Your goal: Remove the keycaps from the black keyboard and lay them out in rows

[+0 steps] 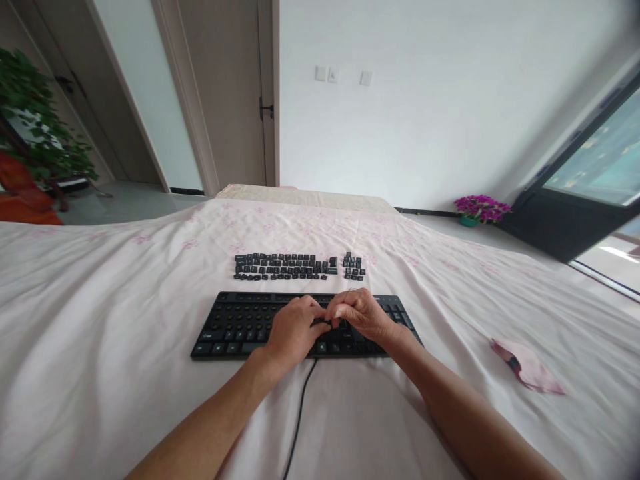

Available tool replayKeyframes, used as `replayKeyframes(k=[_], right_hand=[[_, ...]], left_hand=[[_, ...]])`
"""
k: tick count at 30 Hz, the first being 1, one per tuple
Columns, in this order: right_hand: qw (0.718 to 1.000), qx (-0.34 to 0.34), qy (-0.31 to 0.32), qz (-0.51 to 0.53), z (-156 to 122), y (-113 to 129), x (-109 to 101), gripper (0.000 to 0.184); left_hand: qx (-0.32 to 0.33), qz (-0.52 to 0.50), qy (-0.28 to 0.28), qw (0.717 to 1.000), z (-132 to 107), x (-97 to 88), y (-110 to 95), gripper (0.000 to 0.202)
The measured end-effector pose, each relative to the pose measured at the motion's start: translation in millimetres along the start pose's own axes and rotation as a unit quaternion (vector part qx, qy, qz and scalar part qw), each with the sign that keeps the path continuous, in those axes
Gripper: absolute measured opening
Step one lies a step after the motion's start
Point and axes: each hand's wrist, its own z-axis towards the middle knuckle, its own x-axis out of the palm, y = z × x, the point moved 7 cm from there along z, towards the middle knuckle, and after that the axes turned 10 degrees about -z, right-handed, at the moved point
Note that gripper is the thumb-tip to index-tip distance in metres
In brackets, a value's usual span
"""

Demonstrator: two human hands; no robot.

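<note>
A black keyboard (pixel 235 317) lies on the pink-white cloth; keycaps are off across much of its upper area, while the bottom row still carries its caps. My left hand (pixel 295 330) rests on the middle of it, thumb and forefinger apart, the tips close to my other hand. Over the right part of the main key block, my right hand (pixel 361 313) is closed in a pinch low against the keys. Whatever is between those fingertips is hidden or too small to name. Behind the keyboard, loose black keycaps (pixel 280 270) lie in rows, with a smaller group of keycaps (pixel 353 265) to their right.
The keyboard's black cable (pixel 299 420) runs toward me over the wrinkled cloth (pixel 125 320). A pink fabric piece (pixel 530 367) lies at the right. Beyond are a white wall, doors, a potted plant (pixel 45 127) at left and purple flowers (pixel 481 208) on the floor at right.
</note>
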Motion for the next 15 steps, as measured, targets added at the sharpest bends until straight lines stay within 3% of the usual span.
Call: replayKeyframes(k=[7, 15], right_hand=[[0.995, -0.056, -0.022, -0.084, -3.8, 9.1, 0.8, 0.054], [0.958, -0.114, -0.194, -0.179, -12.2, 23.8, 2.2, 0.056]], left_hand=[[-0.019, 0.010, -0.022, 1.000, 4.2, 7.6, -3.2, 0.016], [0.022, 0.022, -0.026, 0.999, 1.5, 11.0, -14.2, 0.028]])
